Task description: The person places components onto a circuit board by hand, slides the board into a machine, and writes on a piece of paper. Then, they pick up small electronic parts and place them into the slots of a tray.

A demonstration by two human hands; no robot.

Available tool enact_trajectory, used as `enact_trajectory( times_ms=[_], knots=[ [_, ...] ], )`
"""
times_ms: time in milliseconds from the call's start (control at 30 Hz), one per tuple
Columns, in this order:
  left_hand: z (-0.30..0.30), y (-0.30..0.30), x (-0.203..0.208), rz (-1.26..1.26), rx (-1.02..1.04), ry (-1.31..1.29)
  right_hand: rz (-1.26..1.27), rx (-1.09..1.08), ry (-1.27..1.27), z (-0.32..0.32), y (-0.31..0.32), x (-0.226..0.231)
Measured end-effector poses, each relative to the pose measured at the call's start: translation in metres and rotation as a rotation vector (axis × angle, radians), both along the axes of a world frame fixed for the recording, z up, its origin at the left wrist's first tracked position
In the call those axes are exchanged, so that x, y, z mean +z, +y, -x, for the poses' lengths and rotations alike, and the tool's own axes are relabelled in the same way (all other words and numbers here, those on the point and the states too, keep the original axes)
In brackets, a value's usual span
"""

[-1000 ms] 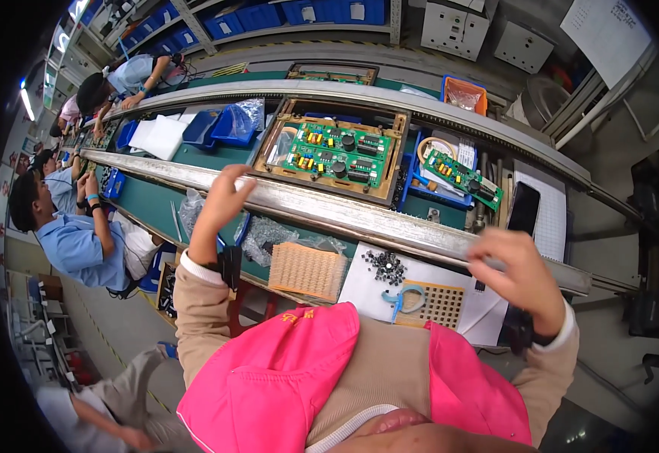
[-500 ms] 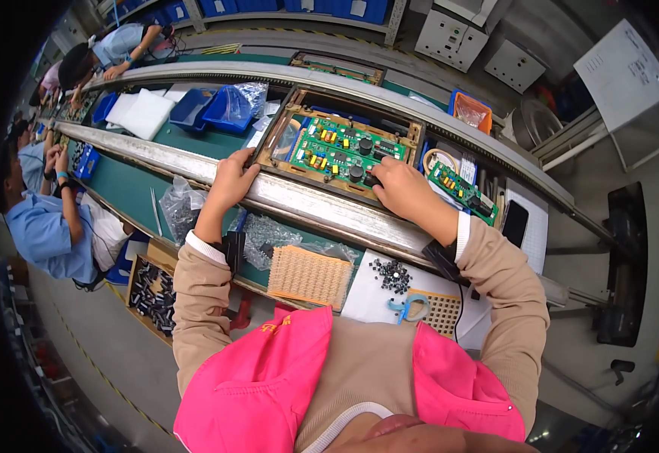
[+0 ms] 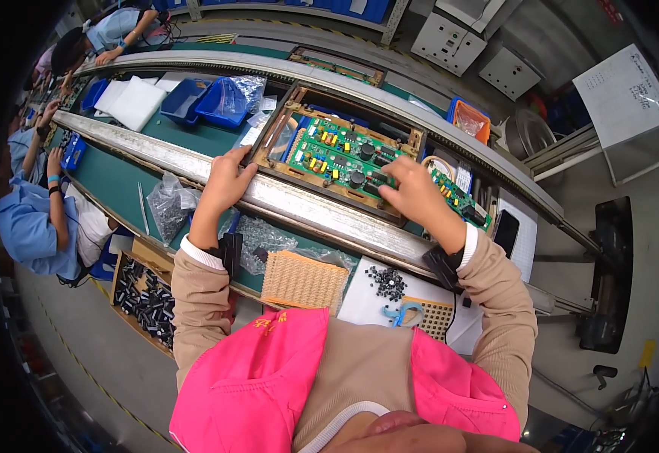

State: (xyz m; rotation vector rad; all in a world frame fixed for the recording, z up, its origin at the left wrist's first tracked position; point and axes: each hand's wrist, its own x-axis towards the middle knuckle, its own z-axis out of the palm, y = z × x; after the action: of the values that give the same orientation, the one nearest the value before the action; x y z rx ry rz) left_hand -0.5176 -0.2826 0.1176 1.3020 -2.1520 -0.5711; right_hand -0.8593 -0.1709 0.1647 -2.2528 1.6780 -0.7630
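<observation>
A brown-edged carrier frame lies across the metal rails, holding two green circuit boards side by side. They bear yellow, red and black components, including round black parts. My left hand is closed on the frame's near left corner, its thumb along the edge. Above the boards' right end is my right hand, thumb and forefinger apart, close to some black parts. Its palm hides the frame's near right corner. Another green board rests to the right of the frame, beside my right hand.
The near metal rail runs under my wrists. On my side lie a cream foam block, small black parts, blue-handled scissors and a bag of parts. Blue bins stand left; a phone lies right. Co-workers sit far left.
My right hand has lifted slightly up and to the right, and its thumb and forefinger have parted. My left hand stays at the frame's corner. The whole view has shifted a little.
</observation>
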Motion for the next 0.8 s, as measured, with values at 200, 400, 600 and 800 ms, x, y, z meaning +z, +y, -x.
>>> enact_trajectory(
  times_ms=[200,400,600,800],
  knots=[
    [0.005,0.001,0.002,0.002,0.021,0.029,-0.017,-0.099,-0.007,0.031,-0.029,0.003],
    [0.004,0.004,0.002,0.061,0.019,-0.028,-0.087,-0.039,0.079,0.018,-0.038,-0.004],
    [0.004,0.005,0.002,0.057,0.018,-0.063,-0.026,0.022,0.128,0.021,-0.044,-0.011],
    [0.004,0.006,-0.002,0.142,0.025,-0.068,0.029,-0.004,0.046,0.015,-0.046,-0.005]
  ],
)
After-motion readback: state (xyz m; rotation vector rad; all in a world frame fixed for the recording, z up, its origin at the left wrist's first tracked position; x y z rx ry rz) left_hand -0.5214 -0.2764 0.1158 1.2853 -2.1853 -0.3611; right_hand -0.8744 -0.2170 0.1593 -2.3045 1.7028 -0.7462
